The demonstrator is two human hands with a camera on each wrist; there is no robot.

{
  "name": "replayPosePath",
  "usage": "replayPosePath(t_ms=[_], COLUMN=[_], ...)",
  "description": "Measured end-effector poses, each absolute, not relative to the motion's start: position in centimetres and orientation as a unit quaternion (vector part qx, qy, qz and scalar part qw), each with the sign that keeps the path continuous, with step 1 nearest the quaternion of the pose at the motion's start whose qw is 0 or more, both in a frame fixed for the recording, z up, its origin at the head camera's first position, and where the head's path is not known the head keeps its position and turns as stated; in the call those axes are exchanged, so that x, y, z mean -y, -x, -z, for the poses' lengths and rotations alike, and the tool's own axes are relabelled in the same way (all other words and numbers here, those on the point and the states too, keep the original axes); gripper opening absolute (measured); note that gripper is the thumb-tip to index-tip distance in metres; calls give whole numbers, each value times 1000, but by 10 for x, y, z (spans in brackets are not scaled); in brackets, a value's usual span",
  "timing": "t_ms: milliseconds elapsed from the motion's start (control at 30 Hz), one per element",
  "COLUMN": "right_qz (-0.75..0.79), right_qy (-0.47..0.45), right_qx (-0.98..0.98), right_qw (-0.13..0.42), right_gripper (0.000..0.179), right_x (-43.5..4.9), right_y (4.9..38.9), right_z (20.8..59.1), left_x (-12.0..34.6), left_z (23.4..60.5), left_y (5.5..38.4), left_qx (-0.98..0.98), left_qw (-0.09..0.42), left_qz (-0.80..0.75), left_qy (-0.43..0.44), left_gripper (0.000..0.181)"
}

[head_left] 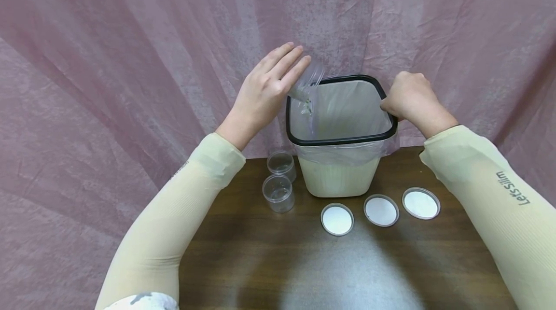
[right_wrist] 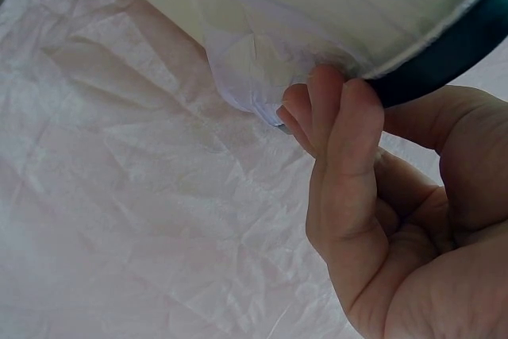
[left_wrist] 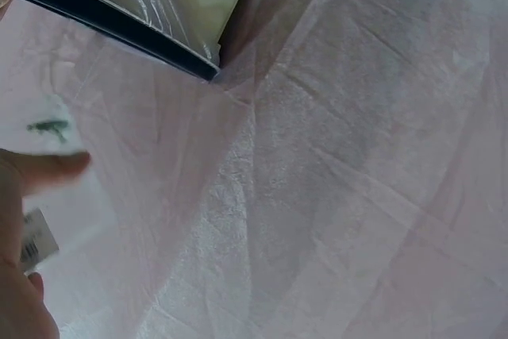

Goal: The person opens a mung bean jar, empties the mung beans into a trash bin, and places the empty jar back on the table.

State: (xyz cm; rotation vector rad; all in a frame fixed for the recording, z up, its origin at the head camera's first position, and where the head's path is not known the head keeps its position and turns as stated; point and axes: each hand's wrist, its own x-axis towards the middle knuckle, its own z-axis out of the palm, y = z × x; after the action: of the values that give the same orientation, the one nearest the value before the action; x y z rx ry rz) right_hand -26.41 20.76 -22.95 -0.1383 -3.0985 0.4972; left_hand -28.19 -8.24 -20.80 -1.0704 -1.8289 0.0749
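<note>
In the head view my left hand (head_left: 269,85) holds a clear plastic cup (head_left: 312,76) tipped over the left side of a cream trash bin (head_left: 340,175). Small green bits (head_left: 307,107) show at the cup's lower end. From the left wrist, the thumb (left_wrist: 55,168) is visible near a green bit and a small label with a barcode (left_wrist: 38,244); the cup's outline is faint there. My right hand (head_left: 412,100) grips the bin's black rim (right_wrist: 444,57) at its right side, thumb and fingertips against the rim and the clear liner bag (right_wrist: 254,69).
Two clear cups (head_left: 279,194) stand on the brown wooden table (head_left: 260,261), left of the bin. Three round lids with white discs (head_left: 337,219) lie in front of it and to its right. A pink curtain (head_left: 173,59) hangs behind everything.
</note>
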Motion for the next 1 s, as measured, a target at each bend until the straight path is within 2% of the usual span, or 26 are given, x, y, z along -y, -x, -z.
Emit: replayPosePath(t_ms=[600,1000], right_qz=[-154,-153], right_qy=[39,43], right_qx=[987,987], right_qw=[3,1], right_gripper=[24,25], right_x=[-209,-208], right_y=[266,266], right_z=[230,231], left_x=[81,81], left_z=[211,214], left_y=[284,283], left_qx=[770,781], left_qw=[467,434], left_qz=[-41,-50], left_qy=[433,445], left_gripper=[40,43])
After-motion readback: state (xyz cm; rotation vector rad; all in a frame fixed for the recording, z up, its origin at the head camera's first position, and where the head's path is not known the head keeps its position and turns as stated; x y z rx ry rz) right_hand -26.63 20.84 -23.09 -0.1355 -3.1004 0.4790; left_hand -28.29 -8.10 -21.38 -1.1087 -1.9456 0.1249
